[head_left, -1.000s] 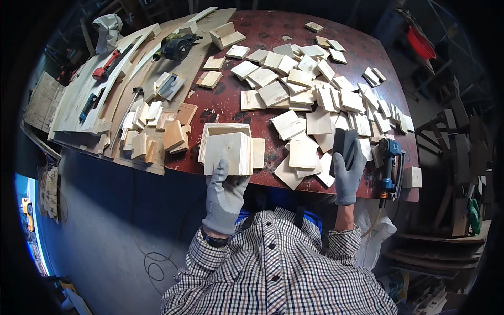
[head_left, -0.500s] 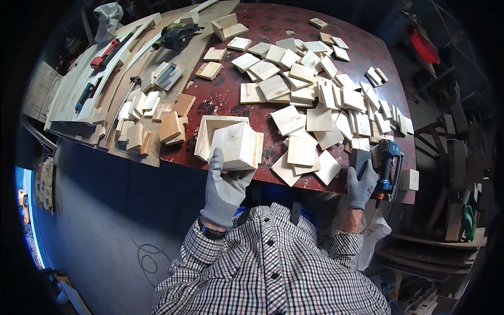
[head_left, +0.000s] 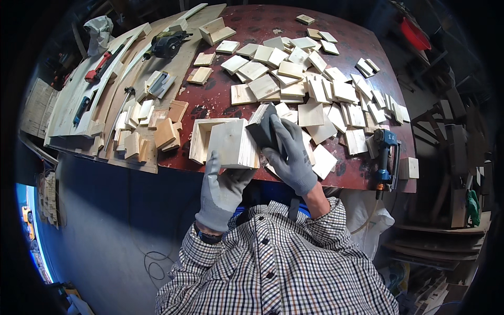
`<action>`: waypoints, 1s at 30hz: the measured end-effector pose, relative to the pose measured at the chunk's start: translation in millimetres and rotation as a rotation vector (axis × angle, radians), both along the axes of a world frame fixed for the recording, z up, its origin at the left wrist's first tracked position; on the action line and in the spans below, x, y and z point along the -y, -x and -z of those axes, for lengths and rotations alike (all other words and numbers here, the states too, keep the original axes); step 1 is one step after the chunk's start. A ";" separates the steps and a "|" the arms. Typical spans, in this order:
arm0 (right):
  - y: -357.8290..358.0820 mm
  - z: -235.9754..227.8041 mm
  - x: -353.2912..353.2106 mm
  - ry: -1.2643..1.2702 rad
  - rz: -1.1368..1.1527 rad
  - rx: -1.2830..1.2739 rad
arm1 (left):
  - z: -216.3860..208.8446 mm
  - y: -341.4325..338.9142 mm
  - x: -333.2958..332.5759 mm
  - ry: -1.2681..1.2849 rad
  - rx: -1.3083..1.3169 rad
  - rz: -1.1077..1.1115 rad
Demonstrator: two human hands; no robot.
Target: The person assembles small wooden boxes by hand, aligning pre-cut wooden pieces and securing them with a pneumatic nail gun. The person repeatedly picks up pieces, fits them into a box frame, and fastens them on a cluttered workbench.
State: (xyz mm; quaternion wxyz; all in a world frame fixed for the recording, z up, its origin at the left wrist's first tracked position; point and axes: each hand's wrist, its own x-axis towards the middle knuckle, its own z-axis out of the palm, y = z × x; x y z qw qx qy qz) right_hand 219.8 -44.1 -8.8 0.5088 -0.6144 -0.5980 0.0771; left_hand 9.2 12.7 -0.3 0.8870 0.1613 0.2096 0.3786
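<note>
While a red counter [head_left: 247, 23] is bearing scattered wooden squares [head_left: 311, 114], a wooden box [head_left: 226, 144] is being held at its near edge, left hand's grip [head_left: 223, 186] pinching the box, right hand's grip [head_left: 291, 165] clasping a dark block [head_left: 261, 130] at the box's right side.

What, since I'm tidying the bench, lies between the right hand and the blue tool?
The head view shows loose pale wood pieces, then red tabletop, between the right hand and the blue tool.
</note>
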 end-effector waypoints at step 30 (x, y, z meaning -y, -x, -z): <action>29.2 -4.6 34.7 0.057 -0.232 -1.110 | -13.8 19.9 1.6 -0.493 -0.329 -0.069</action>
